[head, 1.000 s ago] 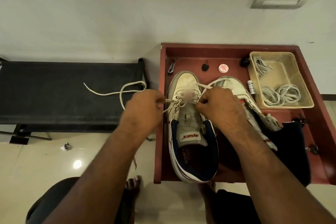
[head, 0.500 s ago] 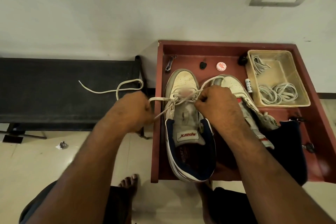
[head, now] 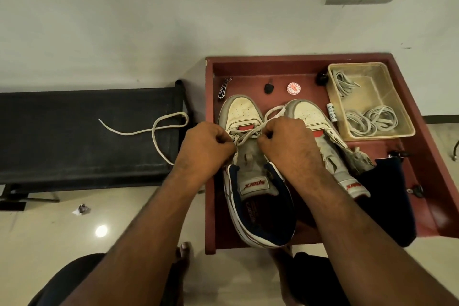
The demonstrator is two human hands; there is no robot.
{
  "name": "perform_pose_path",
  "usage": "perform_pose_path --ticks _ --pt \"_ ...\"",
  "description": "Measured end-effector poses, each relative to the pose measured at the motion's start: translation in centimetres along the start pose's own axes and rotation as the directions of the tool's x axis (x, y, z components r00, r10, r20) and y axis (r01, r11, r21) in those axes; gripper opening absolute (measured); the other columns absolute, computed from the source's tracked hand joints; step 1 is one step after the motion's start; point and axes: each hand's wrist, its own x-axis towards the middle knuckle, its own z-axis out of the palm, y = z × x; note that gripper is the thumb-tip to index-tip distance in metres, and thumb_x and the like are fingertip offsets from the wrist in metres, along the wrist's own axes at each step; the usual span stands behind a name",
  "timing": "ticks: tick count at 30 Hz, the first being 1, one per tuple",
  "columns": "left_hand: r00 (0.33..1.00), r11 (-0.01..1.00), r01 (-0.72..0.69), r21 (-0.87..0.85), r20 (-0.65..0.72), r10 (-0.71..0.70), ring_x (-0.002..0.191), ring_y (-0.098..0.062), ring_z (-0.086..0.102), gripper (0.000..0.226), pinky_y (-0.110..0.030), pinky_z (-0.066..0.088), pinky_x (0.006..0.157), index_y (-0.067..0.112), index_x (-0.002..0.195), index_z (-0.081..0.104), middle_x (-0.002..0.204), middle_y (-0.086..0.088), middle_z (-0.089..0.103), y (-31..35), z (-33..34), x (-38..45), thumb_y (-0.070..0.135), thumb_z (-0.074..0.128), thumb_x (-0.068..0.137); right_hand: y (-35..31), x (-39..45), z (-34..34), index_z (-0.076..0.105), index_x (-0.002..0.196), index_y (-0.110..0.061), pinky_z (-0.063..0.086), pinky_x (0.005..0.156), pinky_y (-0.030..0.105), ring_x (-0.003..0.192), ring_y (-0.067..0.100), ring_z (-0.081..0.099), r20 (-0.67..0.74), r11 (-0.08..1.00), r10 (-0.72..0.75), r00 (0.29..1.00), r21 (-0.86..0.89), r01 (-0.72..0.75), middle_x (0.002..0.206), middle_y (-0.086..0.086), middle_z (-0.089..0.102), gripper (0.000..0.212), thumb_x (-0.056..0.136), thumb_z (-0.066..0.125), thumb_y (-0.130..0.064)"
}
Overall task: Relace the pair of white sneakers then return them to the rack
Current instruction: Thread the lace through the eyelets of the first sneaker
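In the red wooden tray (head: 422, 146) by the wall, left hand (head: 206, 146) and right hand (head: 285, 141) each pinch the limp, slippery white cotton lace (head: 248, 134) at the scuffed white leather sneaker (head: 246, 117)'s lower eyelets; grip near the eyelets.

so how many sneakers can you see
2, both on the red tray: the left sneaker under both hands, being laced, and the right sneaker beside it, partly hidden by the right hand.

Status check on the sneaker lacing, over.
Left hand and right hand both pinching the lace. Left sneaker laced at its lowest eyelets only. Long lace tail trails onto the black bench.
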Motion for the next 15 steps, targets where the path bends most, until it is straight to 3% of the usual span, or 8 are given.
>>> perform_pose_path --ticks 3,5,8,10,12,15 --pt "0.998 0.988 0.046 0.147 0.027 -0.050 0.059 -0.009 0.064 0.013 -0.026 0.055 0.057 0.017 0.074 0.072 0.067 0.002 0.069 0.3 -2.5 -0.1 0.020 0.071 0.086 0.0 0.0 0.0 0.071 0.098 -0.011 0.048 0.069 0.026 0.071 0.019 0.057 -0.005 1.000 0.025 1.000 0.012 -0.024 0.088 0.006 0.070 0.019 0.091 0.058 -0.023" --pt "0.978 0.949 0.129 0.288 0.124 -0.170 0.051 -0.009 0.059 0.016 -0.024 0.050 0.050 0.013 0.070 0.071 0.061 0.000 0.066 -0.2 -5.2 -0.8 0.017 0.070 0.086 -0.1 -0.1 -0.1 0.070 0.097 -0.011 0.051 0.069 0.028 0.072 0.020 0.059 -0.006 0.999 0.035 0.999 0.022 -0.035 0.088 0.007 0.069 0.018 0.091 0.056 -0.020" --pt "0.860 0.863 0.162 0.478 0.360 -0.360 0.037 -0.003 0.048 0.016 -0.016 0.038 0.040 0.016 0.071 0.073 0.059 0.003 0.062 -0.6 -7.5 -3.0 0.015 0.071 0.086 -0.1 -0.2 0.0 0.069 0.097 -0.011 0.056 0.074 0.034 0.078 0.025 0.065 -0.012 0.999 0.033 0.999 0.031 -0.033 0.090 0.008 0.070 0.017 0.090 0.056 -0.018" --pt "0.888 0.851 0.110 0.513 0.335 -0.317 0.047 -0.001 0.054 0.014 -0.016 0.042 0.049 0.022 0.075 0.071 0.069 0.006 0.065 -0.6 -7.0 -3.0 0.017 0.070 0.089 -0.2 -0.3 0.1 0.070 0.098 -0.011 0.056 0.074 0.035 0.079 0.026 0.066 -0.014 0.999 0.038 0.999 0.039 -0.037 0.090 0.008 0.070 0.017 0.090 0.056 -0.018" --pt "0.975 0.899 0.067 0.432 0.162 -0.150 0.067 -0.007 0.061 0.011 -0.024 0.050 0.063 0.027 0.089 0.070 0.089 0.007 0.069 -0.4 -5.5 -2.0 0.017 0.066 0.091 -0.2 -0.2 0.1 0.070 0.097 -0.013 0.056 0.074 0.035 0.079 0.026 0.066 -0.026 0.999 0.029 0.999 0.044 -0.028 0.089 0.007 0.070 0.017 0.091 0.055 -0.018" --pt "0.995 0.998 0.051 0.032 0.080 -0.053 0.068 -0.008 0.067 0.020 -0.021 0.056 0.062 0.023 0.109 0.070 0.096 0.007 0.070 0.0 -2.1 -0.6 0.015 0.065 0.091 -0.2 -0.3 0.2 0.070 0.096 -0.014 0.055 0.072 0.033 0.076 0.023 0.064 -0.032 0.998 0.020 0.999 0.068 -0.018 0.088 0.005 0.070 0.017 0.090 0.055 -0.020"
